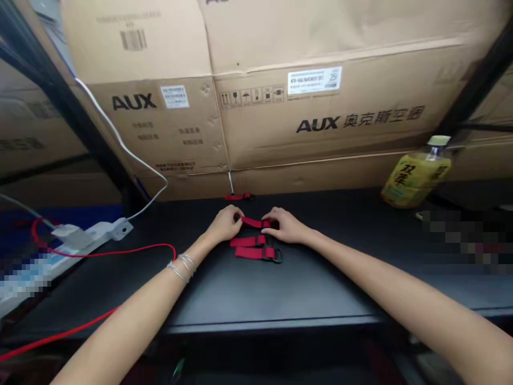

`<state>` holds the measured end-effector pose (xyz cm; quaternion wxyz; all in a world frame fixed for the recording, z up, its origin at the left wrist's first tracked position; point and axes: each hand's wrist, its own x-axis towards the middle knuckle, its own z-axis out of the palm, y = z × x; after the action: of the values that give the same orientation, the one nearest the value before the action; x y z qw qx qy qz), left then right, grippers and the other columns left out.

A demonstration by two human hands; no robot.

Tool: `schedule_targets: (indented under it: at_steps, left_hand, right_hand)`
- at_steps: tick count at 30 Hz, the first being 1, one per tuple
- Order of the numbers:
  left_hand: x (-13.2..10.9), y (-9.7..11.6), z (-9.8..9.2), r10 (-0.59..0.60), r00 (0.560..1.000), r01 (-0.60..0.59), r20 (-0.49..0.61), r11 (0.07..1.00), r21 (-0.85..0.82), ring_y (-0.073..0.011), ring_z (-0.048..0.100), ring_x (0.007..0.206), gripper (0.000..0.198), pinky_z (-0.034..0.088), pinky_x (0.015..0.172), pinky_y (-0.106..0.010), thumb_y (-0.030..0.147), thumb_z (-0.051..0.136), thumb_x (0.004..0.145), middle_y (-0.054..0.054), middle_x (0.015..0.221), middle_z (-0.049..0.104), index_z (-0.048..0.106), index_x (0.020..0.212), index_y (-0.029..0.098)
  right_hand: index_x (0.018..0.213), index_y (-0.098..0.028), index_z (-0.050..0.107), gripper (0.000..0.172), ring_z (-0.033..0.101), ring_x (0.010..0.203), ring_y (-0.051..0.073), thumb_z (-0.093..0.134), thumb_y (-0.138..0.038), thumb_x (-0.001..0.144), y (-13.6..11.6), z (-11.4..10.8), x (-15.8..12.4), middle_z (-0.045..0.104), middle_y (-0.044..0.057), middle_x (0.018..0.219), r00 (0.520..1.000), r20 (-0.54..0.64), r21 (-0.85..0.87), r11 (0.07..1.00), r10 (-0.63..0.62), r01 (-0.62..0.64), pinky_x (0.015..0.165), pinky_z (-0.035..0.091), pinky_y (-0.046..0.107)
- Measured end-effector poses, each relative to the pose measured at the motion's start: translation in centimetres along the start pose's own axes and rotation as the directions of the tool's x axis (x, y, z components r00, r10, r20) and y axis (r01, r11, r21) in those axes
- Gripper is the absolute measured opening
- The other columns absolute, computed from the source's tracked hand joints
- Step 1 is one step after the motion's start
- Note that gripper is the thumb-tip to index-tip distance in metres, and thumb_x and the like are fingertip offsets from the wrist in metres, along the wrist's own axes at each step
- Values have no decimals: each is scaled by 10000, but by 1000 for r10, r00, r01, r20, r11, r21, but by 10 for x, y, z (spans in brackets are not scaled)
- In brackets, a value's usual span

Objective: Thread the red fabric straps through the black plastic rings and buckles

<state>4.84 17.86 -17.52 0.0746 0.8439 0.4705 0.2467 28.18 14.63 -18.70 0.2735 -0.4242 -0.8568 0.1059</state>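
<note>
Between my two hands a short red webbing strap with a black buckle (252, 222) is held just over the black tabletop. My left hand (225, 224) pinches its plain left end, and my right hand (287, 226) has thumb and fingers closed on the buckle end. Two similar straps lie flat just in front of my hands: a red strap (244, 242), and nearest me a red strap with a black ring (251, 253). Farther back, against the cartons, lies another red strap (234, 197).
Large AUX cartons (264, 128) form a wall behind the black table (280, 299). A yellow-labelled bottle (417, 174) leans at the back right. A white power strip (96, 235) with a white cable lies left; a red cord (132, 249) runs by my left forearm.
</note>
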Motion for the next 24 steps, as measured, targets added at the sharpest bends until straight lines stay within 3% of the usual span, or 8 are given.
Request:
schedule_targets:
  at_steps: [17,24]
  left_hand:
    - [2,1,-14,-65,991,63,118,998,24,-157,569,672,146,467,710,-285,202,502,795,-66,823,641,636,790,146]
    - [4,-6,-9,-122,987,133,107,986,-97,-136,516,585,122,411,593,-255,234,481,828,-10,700,588,581,828,165]
  right_hand:
    - [1041,-129,667,319,550,844,200,685,-338,801,0,0,0,591,97,905,1000,-12,-17,1000,7,-7,790,459,337]
    - [1053,-127,665,337,551,861,203,677,-357,807,-2,0,0,596,99,914,1000,-6,-35,999,29,-29,809,455,338]
